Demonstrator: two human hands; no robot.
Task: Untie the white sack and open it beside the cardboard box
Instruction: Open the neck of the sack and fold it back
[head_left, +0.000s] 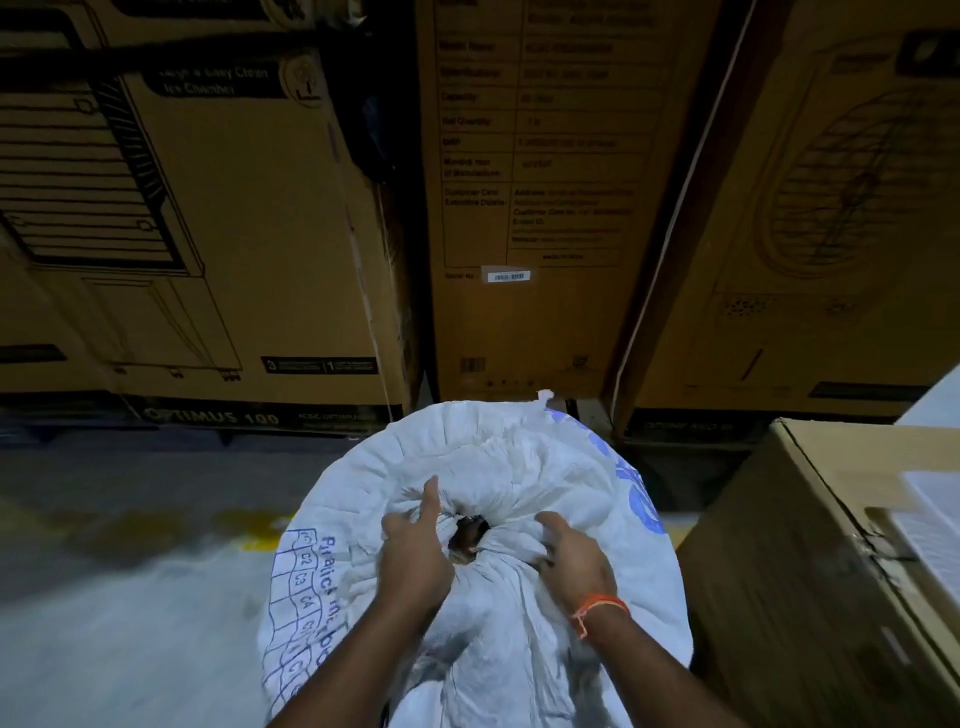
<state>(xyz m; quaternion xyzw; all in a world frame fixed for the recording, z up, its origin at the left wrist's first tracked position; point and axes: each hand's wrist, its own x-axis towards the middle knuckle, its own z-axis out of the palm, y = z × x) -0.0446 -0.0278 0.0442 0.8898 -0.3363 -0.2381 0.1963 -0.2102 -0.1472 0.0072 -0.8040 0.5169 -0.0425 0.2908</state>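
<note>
Two hands work at the gathered neck of one white sack (519, 467), which stands on the floor (130, 597) just left of the cardboard box (810, 561) – already where the task wants it opened. The left hand (415, 551) grips the bunched cloth on its side of the neck, one finger stretched up over the folds; I judge it is steadying the gather. The right hand (571, 556), with an orange wristband (597, 610), has curled fingers dug into the folds opposite – likely pulling the mouth apart. Between them one small dark opening (470, 535) shows, so the neck seems partly loosened; whether a tie remains, I cannot tell. Behind stand three tall printed cartons (535, 182), side by side
</note>
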